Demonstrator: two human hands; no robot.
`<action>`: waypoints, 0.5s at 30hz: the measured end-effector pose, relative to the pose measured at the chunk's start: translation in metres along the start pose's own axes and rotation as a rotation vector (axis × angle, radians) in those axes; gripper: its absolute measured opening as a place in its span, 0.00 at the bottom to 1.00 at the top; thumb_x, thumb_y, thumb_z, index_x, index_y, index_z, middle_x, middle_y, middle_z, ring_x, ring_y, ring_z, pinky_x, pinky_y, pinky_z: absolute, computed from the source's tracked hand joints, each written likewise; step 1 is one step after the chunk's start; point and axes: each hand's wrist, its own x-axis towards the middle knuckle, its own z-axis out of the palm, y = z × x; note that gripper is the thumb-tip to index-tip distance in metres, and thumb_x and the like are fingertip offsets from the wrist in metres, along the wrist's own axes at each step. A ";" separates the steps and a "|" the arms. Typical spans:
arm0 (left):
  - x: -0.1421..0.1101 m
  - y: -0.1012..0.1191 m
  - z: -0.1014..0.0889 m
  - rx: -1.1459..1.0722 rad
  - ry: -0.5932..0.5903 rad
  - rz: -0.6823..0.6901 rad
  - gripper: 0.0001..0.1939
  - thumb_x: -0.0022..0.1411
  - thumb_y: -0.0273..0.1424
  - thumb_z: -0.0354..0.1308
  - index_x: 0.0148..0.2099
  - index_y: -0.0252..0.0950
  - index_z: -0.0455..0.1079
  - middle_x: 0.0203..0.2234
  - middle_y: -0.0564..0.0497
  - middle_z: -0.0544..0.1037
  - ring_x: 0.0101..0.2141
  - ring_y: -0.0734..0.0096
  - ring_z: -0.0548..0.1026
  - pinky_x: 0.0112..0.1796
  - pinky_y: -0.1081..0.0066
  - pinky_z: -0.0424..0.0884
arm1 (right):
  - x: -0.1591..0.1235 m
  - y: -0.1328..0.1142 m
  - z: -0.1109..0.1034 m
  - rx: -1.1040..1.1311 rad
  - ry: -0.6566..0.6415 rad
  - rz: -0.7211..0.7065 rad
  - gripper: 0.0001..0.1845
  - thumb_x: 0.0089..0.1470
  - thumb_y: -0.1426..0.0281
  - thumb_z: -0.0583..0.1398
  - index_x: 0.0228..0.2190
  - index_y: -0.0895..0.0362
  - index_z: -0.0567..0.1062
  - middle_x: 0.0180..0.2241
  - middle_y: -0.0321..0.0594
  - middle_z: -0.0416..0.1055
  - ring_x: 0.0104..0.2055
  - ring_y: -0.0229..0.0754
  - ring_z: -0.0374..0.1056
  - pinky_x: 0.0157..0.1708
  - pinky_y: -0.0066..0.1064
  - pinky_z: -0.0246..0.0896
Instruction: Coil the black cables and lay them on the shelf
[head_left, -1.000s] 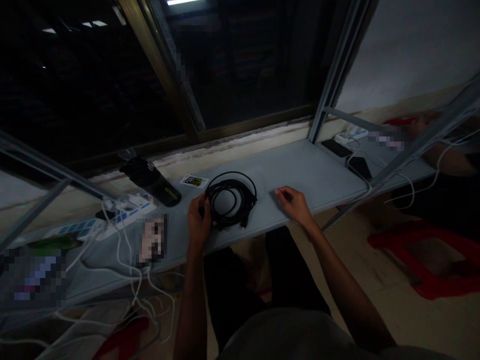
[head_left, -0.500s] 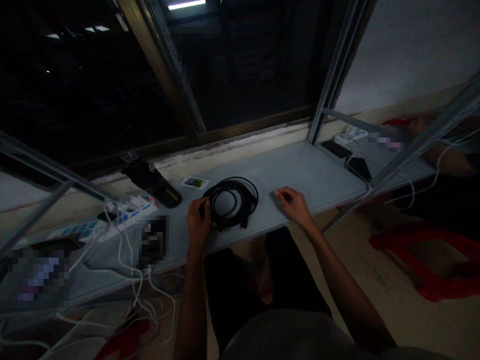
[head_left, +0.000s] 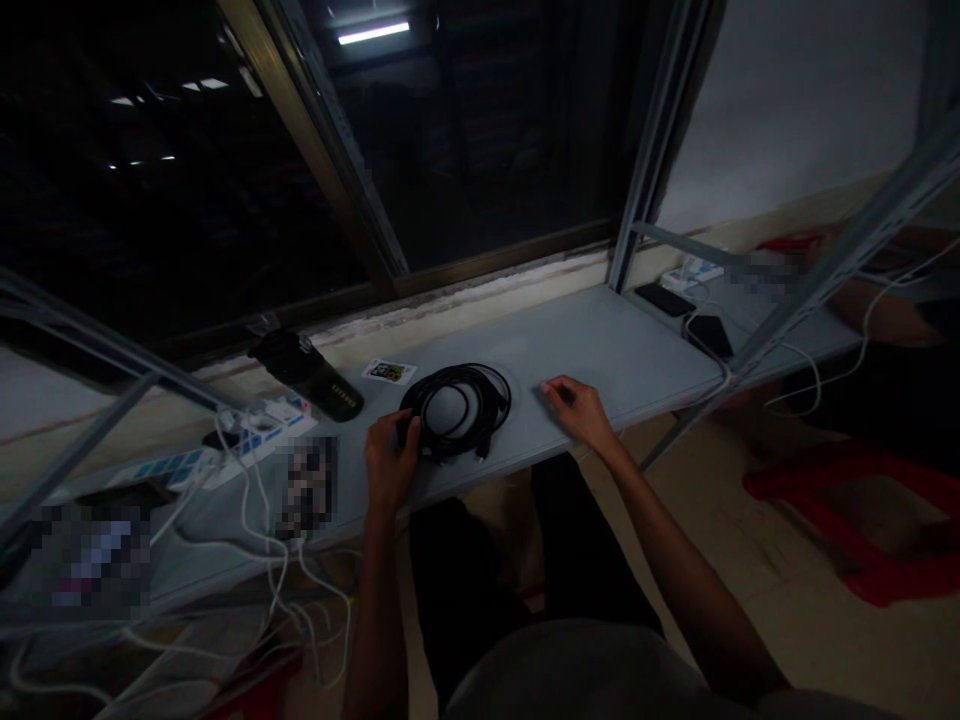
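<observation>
A coil of black cable lies in a loose ring on the grey shelf-like table in front of me, its connector ends at the near side. My left hand is at the coil's left edge, thumb and index finger a little apart; whether the fingertips touch the cable is hard to see in the dim light. To the right of the coil, my right hand hovers by the table's front edge. Its fingers are loosely curled with a gap to the thumb, and nothing shows in them.
A dark bottle lies tilted in view behind a power strip with white cords. Beyond the coil is a small printed card. Phones rest at the right, near another person's arm. A red stool stands on the floor.
My left hand has shifted slightly left and down, with its thumb and index finger a bit further apart. The right hand has barely moved, and the view has tilted slightly.
</observation>
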 end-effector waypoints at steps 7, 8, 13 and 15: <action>-0.042 -0.022 -0.049 0.458 0.133 -0.056 0.28 0.82 0.49 0.56 0.66 0.33 0.80 0.60 0.31 0.84 0.64 0.36 0.79 0.70 0.37 0.69 | 0.000 -0.001 0.002 0.021 0.007 0.002 0.30 0.76 0.41 0.63 0.37 0.54 0.83 0.33 0.42 0.79 0.35 0.46 0.72 0.41 0.37 0.65; -0.050 -0.024 -0.056 0.527 0.145 -0.089 0.30 0.82 0.50 0.56 0.69 0.32 0.79 0.64 0.28 0.82 0.67 0.33 0.77 0.72 0.35 0.67 | 0.000 -0.002 0.003 0.024 0.010 0.002 0.30 0.76 0.42 0.62 0.37 0.54 0.83 0.33 0.42 0.79 0.35 0.46 0.71 0.40 0.37 0.65; -0.073 -0.027 -0.073 0.676 0.151 -0.266 0.39 0.82 0.53 0.55 0.78 0.29 0.73 0.69 0.23 0.78 0.71 0.22 0.71 0.70 0.25 0.66 | -0.001 -0.004 0.002 0.034 -0.001 0.005 0.27 0.77 0.44 0.62 0.38 0.54 0.84 0.36 0.43 0.81 0.37 0.46 0.73 0.41 0.37 0.66; -0.071 -0.029 -0.073 0.691 0.134 -0.292 0.40 0.81 0.53 0.55 0.80 0.30 0.71 0.69 0.22 0.78 0.71 0.20 0.71 0.69 0.23 0.66 | -0.001 -0.004 0.002 0.032 -0.004 0.007 0.27 0.77 0.45 0.63 0.37 0.54 0.83 0.37 0.44 0.82 0.38 0.47 0.74 0.41 0.38 0.66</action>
